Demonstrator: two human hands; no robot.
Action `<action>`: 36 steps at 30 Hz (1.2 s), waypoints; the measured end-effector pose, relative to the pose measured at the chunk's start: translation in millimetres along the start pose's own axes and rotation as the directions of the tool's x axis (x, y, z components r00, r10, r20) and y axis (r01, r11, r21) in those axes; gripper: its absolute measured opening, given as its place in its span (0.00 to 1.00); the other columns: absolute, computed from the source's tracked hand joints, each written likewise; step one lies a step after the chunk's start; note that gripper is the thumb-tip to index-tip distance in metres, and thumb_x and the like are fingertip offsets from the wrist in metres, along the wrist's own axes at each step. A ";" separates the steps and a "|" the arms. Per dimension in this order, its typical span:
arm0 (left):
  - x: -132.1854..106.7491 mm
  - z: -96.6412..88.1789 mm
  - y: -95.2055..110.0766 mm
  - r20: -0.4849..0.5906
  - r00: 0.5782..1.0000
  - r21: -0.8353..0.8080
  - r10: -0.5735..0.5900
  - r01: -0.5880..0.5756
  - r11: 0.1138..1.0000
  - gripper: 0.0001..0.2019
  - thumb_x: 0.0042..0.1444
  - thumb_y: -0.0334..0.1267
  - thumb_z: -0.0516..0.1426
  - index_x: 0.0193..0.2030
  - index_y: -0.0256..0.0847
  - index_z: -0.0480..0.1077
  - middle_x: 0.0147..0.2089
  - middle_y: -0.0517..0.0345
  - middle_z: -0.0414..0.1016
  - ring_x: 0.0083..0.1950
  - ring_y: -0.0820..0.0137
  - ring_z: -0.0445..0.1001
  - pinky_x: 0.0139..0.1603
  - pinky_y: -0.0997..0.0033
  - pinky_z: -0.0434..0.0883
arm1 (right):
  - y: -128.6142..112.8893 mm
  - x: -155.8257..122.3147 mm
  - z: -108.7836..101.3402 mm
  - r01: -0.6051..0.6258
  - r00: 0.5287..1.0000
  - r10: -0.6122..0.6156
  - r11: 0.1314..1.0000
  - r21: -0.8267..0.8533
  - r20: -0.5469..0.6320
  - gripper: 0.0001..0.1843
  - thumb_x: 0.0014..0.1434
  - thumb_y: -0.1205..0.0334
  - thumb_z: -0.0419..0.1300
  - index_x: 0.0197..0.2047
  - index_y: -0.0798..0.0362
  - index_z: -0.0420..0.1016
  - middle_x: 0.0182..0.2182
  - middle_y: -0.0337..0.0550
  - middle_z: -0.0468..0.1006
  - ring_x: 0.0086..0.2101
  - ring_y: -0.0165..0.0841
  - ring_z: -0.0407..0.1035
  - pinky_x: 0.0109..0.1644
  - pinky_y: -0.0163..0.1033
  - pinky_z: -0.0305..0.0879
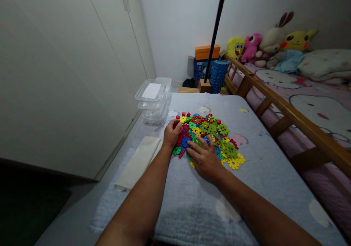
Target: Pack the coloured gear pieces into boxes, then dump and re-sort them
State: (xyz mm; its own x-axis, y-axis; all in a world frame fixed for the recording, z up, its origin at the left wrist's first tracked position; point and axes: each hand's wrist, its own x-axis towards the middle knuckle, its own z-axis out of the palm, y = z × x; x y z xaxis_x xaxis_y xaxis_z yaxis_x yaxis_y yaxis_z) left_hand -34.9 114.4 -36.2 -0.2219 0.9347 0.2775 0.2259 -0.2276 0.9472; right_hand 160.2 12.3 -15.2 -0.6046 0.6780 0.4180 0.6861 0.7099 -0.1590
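A heap of colourful plastic interlocking pieces (210,129) lies on the cloth-covered table, mixing red, yellow, green and blue snowflake discs and lattice squares. At its left edge is my left hand (172,133), its fingers curled together beside some red pieces; what they pinch, if anything, is hidden. My right hand (207,160) rests over the near side of the heap with fingers spread, touching pieces around a blue disc (185,141). Small red cubes (183,114) sit along the far left edge of the heap. Several yellow discs (234,163) lie at its near right.
Stacked clear plastic boxes (153,105) stand at the table's far left, near a white cabinet (68,55). A folded cream cloth (138,161) lies left of my left forearm. Along the right runs a wooden bed rail (296,118). A black pole (215,33) rises behind the table.
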 end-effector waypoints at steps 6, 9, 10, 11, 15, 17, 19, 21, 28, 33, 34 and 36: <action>-0.8 -0.2 1.3 0.007 1.000 -0.015 -0.004 0.004 1.000 0.13 0.60 0.47 0.58 0.42 0.41 0.75 0.42 0.54 0.80 0.47 0.62 0.77 0.54 0.61 0.72 | 13.4 1.0 -6.2 -0.193 0.974 0.184 0.979 -0.068 -0.129 0.13 0.66 0.63 0.57 0.51 0.45 0.79 0.60 0.47 0.76 0.65 0.54 0.56 0.70 0.72 0.31; -0.5 -0.8 1.4 -0.005 1.000 0.000 -0.013 0.013 1.000 0.13 0.59 0.47 0.58 0.43 0.41 0.76 0.43 0.53 0.80 0.48 0.61 0.77 0.55 0.60 0.72 | 13.4 0.6 -2.6 -0.198 0.973 0.185 0.977 -0.079 -0.139 0.17 0.65 0.65 0.57 0.55 0.45 0.78 0.63 0.48 0.73 0.67 0.53 0.54 0.71 0.71 0.33; -0.3 -0.9 0.9 -0.011 1.000 0.004 -0.013 0.013 1.000 0.13 0.59 0.47 0.58 0.43 0.41 0.76 0.44 0.53 0.80 0.48 0.61 0.77 0.56 0.60 0.72 | 12.3 0.6 -0.8 -0.167 0.980 0.157 0.983 -0.075 -0.126 0.19 0.65 0.66 0.57 0.57 0.44 0.77 0.64 0.47 0.72 0.67 0.53 0.53 0.71 0.70 0.33; 0.0 -0.9 0.2 -0.015 1.000 0.007 -0.014 0.014 1.000 0.13 0.59 0.47 0.58 0.43 0.41 0.76 0.44 0.53 0.80 0.49 0.61 0.77 0.56 0.60 0.72 | 10.9 0.8 0.7 -0.125 0.988 0.118 0.990 -0.068 -0.103 0.20 0.65 0.65 0.57 0.58 0.43 0.76 0.65 0.45 0.71 0.68 0.52 0.53 0.72 0.69 0.32; 1.5 -0.3 -4.8 -0.027 1.000 0.008 -0.016 0.017 1.000 0.15 0.59 0.48 0.58 0.45 0.40 0.76 0.46 0.51 0.80 0.51 0.61 0.76 0.56 0.60 0.72 | 6.3 2.5 0.8 -0.024 0.999 0.022 0.998 -0.053 -0.030 0.16 0.67 0.60 0.58 0.56 0.41 0.77 0.63 0.40 0.74 0.67 0.51 0.54 0.72 0.68 0.27; 2.2 0.0 -7.1 -0.025 1.000 0.014 -0.015 0.015 1.000 0.16 0.59 0.49 0.58 0.45 0.40 0.76 0.46 0.51 0.79 0.51 0.61 0.76 0.56 0.60 0.72 | 7.3 2.8 -2.6 -0.067 0.997 0.064 0.995 -0.071 -0.044 0.12 0.66 0.60 0.60 0.51 0.43 0.79 0.62 0.42 0.75 0.67 0.51 0.54 0.72 0.68 0.26; 2.8 0.3 -8.5 -0.021 1.000 0.024 -0.011 0.012 1.000 0.16 0.59 0.49 0.58 0.45 0.40 0.76 0.46 0.51 0.79 0.51 0.61 0.76 0.56 0.61 0.71 | 11.6 2.1 -6.6 -0.127 0.990 0.120 0.987 -0.097 -0.074 0.08 0.65 0.61 0.61 0.45 0.45 0.81 0.61 0.44 0.75 0.68 0.51 0.53 0.72 0.68 0.27; 3.2 0.4 -8.9 -0.020 1.000 0.033 -0.008 0.009 0.999 0.16 0.59 0.49 0.57 0.45 0.40 0.76 0.46 0.52 0.79 0.51 0.62 0.76 0.56 0.61 0.71 | 18.6 0.1 -10.2 -0.169 0.982 0.157 0.979 -0.111 -0.105 0.06 0.64 0.62 0.61 0.39 0.48 0.81 0.61 0.46 0.75 0.68 0.52 0.52 0.72 0.68 0.29; 2.7 -0.6 -5.7 -0.063 0.998 0.050 -0.027 0.031 0.998 0.15 0.59 0.49 0.56 0.43 0.39 0.76 0.44 0.52 0.79 0.49 0.62 0.76 0.53 0.63 0.72 | 34.2 -7.2 -20.1 -0.180 0.973 0.171 0.983 -0.044 -0.155 0.17 0.64 0.59 0.61 0.55 0.48 0.78 0.60 0.51 0.73 0.66 0.51 0.54 0.72 0.65 0.38; 2.6 -0.7 -5.0 -0.069 0.997 0.078 -0.024 0.029 0.997 0.15 0.60 0.48 0.55 0.43 0.40 0.76 0.43 0.52 0.80 0.49 0.62 0.76 0.52 0.63 0.72 | 19.2 -4.1 -21.0 -0.023 1.000 0.023 1.000 0.004 0.003 0.15 0.64 0.55 0.62 0.53 0.40 0.80 0.66 0.43 0.69 0.68 0.52 0.50 0.72 0.68 0.31; 2.7 -0.7 -5.3 -0.069 0.997 0.086 -0.020 0.026 0.996 0.15 0.60 0.48 0.55 0.43 0.40 0.76 0.43 0.52 0.80 0.49 0.62 0.76 0.52 0.63 0.72 | 16.9 -3.2 -20.7 -0.021 1.000 0.021 1.000 0.008 0.021 0.13 0.64 0.55 0.62 0.51 0.40 0.81 0.66 0.43 0.69 0.68 0.52 0.51 0.72 0.68 0.30; 2.8 -0.7 -5.9 -0.073 0.997 0.104 -0.012 0.019 0.994 0.15 0.60 0.49 0.55 0.43 0.40 0.76 0.43 0.52 0.79 0.48 0.62 0.76 0.52 0.63 0.72 | 16.0 -2.2 -20.4 -0.061 0.998 0.061 0.998 -0.005 0.012 0.08 0.64 0.56 0.62 0.44 0.43 0.82 0.65 0.44 0.70 0.68 0.52 0.52 0.72 0.68 0.31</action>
State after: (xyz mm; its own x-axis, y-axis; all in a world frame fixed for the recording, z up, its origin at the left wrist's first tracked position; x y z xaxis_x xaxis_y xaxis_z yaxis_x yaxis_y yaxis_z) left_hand -37.6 118.2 -40.9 -0.2929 0.9150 0.2774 0.3190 -0.1799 0.9305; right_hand 180.8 18.2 -0.4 -0.5661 0.7226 0.3968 0.7239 0.6660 -0.1800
